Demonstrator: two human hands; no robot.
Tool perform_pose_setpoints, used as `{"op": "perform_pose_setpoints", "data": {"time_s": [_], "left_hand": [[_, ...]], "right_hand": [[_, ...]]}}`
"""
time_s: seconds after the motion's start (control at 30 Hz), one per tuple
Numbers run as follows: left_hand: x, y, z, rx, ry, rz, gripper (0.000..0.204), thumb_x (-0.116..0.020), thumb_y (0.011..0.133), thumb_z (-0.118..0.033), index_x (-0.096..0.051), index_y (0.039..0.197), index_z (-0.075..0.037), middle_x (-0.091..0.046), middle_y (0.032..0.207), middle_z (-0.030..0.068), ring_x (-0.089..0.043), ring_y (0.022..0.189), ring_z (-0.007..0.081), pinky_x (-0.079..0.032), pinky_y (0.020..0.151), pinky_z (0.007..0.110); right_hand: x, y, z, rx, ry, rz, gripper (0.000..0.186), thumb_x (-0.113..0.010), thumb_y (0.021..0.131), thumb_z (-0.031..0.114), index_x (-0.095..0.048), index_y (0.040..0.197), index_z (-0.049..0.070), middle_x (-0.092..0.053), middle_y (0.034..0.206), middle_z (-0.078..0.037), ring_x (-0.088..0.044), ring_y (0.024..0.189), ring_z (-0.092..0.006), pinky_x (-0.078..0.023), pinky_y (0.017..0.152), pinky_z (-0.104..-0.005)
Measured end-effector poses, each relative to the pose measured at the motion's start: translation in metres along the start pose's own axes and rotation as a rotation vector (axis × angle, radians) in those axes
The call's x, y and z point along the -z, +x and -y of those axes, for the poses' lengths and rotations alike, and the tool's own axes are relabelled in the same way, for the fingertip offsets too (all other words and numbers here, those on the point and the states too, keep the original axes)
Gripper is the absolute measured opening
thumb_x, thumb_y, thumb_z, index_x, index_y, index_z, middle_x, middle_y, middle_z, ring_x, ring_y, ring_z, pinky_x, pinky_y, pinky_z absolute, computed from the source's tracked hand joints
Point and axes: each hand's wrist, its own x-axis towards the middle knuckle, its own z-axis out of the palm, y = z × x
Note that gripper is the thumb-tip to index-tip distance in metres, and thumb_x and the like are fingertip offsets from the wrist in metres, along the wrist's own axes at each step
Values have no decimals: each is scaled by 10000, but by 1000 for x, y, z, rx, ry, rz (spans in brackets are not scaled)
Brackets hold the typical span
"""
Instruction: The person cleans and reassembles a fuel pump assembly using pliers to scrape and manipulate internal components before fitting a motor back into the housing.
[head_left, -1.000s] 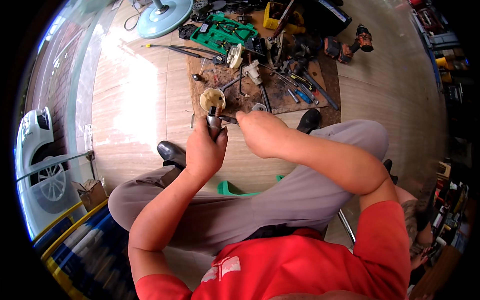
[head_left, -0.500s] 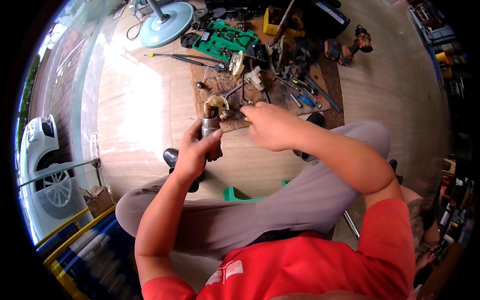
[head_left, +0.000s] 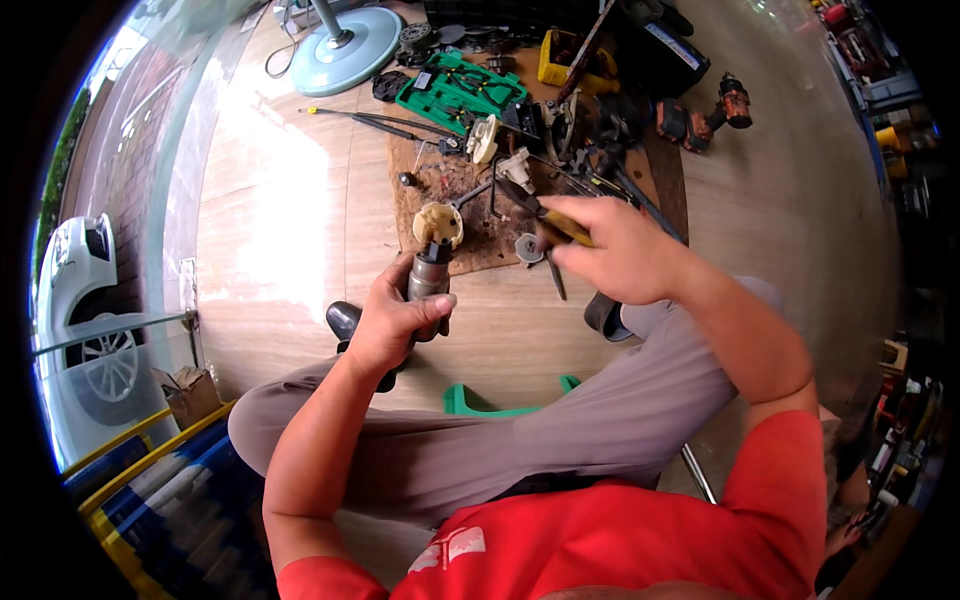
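Observation:
My left hand (head_left: 388, 318) is wrapped round a grey metal cylinder (head_left: 428, 282) with a dark top, held upright above the floor. Just beyond its top lies a cream round plastic part (head_left: 437, 215). To the right, my right hand (head_left: 630, 250) grips yellow-handled pliers (head_left: 566, 224), whose dark jaws point up and left over the stained board (head_left: 420, 185). The fingers of that hand are partly blurred. Below the jaws a small grey disc (head_left: 528, 247) sits near the board's front edge. The pliers are apart from the cylinder.
Beyond my hands are a green tool case (head_left: 455, 90), a white plastic part (head_left: 515, 170), a yellow container (head_left: 575, 65) and loose tools. A cordless drill (head_left: 705, 115) lies far right. A pale blue round base (head_left: 345, 50) stands far left. A green stool (head_left: 490, 405) shows between my legs.
My right hand has moved right, away from the cylinder's top, and the pliers now show clearly. My left hand keeps its grip on the cylinder, slightly lower in view.

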Motion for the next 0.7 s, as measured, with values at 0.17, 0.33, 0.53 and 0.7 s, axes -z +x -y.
{"op": "perform_pose_setpoints", "data": {"time_s": [0.17,0.33,0.53,0.7], "left_hand": [[-10,-1,-10,120,201,-5,445,-807,782,-104,-559,1140,-14,-628,887,43,-503,643,74,-380,512,212],[-4,5,0,79,141,38,541,-800,762,-153,-561,1215,17,-658,1047,116,-625,906,185,-508,784,310],[-1,6,8,76,79,142,564,-763,797,-106,-530,1295,20,-636,1100,93,-585,1026,175,-442,959,323],[0,6,0,152,115,204,546,-749,809,-55,-529,1302,24,-617,1098,66,-559,1049,155,-426,971,301]], "right_hand": [[-2,-2,-14,143,-620,-279,527,-581,773,-21,-553,1295,46,-561,1127,-142,-555,1078,-341,-491,914,-387],[-11,13,-23,426,-846,-415,410,-563,823,78,-606,1230,43,-556,1099,-120,-540,1086,-293,-512,894,-382],[-10,28,-23,601,-888,-520,322,-585,814,133,-675,1116,70,-581,1119,-99,-541,1084,-267,-504,901,-357],[-14,31,-22,656,-911,-494,317,-572,831,183,-675,1114,87,-585,1143,-97,-538,1103,-268,-478,899,-369]]}}
